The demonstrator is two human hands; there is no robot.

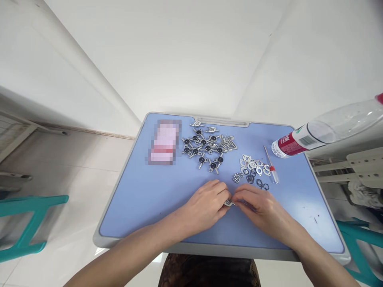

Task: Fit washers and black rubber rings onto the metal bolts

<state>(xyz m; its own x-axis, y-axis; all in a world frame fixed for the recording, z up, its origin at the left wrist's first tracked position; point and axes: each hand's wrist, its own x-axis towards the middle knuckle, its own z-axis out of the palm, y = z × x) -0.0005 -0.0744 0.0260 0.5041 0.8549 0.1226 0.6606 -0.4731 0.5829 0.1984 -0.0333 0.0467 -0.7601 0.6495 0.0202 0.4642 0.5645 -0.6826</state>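
My left hand and my right hand meet near the front middle of the blue desk. Both pinch one small metal part between their fingertips, and their fingers are curled shut on it. Just behind the hands lie a little heap of small screws, several flat metal plates and black rings. Farther back sits a pile of assembled metal pieces with black centres.
A small red-handled screwdriver lies right of the plates. A clear plastic bottle with a red label rests on its side at the desk's right edge. A pink packet lies at the back left. Teal stools stand beside the desk.
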